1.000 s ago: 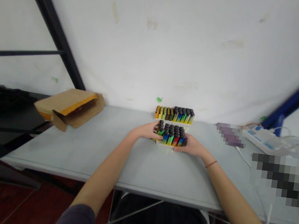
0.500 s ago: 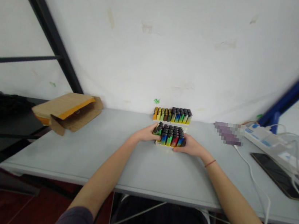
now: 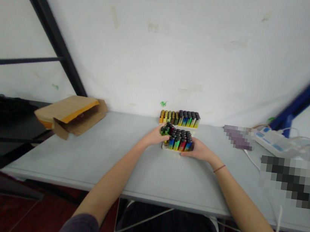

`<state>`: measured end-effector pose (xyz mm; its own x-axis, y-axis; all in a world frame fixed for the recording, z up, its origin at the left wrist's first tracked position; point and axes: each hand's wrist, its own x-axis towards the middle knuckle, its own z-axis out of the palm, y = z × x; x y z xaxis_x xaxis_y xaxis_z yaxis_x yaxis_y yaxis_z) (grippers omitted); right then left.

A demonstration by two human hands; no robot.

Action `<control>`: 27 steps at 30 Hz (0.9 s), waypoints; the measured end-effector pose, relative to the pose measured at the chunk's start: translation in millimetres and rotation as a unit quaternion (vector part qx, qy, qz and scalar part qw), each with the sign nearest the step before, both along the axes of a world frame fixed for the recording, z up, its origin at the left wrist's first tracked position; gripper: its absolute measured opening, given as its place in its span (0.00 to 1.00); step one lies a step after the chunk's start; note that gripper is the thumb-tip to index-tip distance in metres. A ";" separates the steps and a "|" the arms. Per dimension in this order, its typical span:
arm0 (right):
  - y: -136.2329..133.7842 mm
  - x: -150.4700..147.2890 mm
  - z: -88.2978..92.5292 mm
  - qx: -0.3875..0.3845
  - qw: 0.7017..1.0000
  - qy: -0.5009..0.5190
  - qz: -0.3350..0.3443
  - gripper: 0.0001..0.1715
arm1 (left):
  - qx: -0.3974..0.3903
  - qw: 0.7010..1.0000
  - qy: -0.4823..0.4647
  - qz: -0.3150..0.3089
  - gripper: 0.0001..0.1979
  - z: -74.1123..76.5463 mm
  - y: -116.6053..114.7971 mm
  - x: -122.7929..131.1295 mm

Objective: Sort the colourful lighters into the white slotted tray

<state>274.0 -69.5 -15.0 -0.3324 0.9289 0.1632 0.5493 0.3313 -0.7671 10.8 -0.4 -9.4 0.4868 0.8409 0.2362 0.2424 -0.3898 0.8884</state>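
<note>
A light-coloured tray (image 3: 165,146) of upright cigarette lighters (image 3: 180,141) stands on the table in front of me. The lighters have black tops and blue, green, red and yellow bodies. My left hand (image 3: 155,136) is closed on a few green lighters (image 3: 165,130) at the tray's left end; these sit higher than the rest and lean a little. Around the tray's right end my right hand (image 3: 199,150) is wrapped, thumb along the front. Behind stands a second row of lighters (image 3: 189,119), its left part yellow and dark.
An opened cardboard box (image 3: 67,110) lies on its side at the left of the table (image 3: 103,162). At the right are a purple phone-like object (image 3: 238,137), partly pixelated, and a white power strip (image 3: 274,142) with cables. A white wall rises behind.
My left hand has moved slightly up, and the green lighters in it have risen above the others. My right hand keeps its hold on the tray's right end.
</note>
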 end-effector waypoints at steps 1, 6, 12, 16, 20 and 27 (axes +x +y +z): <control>-0.2 -0.1 0.3 0.002 1.000 0.001 0.000 0.34 | 0.004 1.000 0.004 0.000 0.35 2.3 -1.0 0.5; 0.6 -0.1 -1.6 -0.008 1.000 0.019 0.002 0.35 | 0.036 0.996 0.088 -0.004 0.30 14.7 -6.8 -2.4; 1.6 1.4 -4.1 -0.007 1.000 0.016 0.002 0.34 | 0.060 0.986 0.150 -0.043 0.32 15.1 -6.6 -10.0; 0.9 1.5 -3.6 -0.013 1.000 0.022 0.003 0.34 | 0.077 0.988 0.132 -0.020 0.26 17.0 -7.6 -10.2; 0.6 1.1 -2.7 -0.013 1.000 0.024 0.007 0.35 | 0.072 0.992 0.089 0.046 0.22 25.0 -6.7 -12.4; 1.2 2.5 -2.5 0.001 1.000 -0.008 -0.007 0.33 | -0.023 0.977 0.064 0.203 0.16 29.3 14.0 -38.0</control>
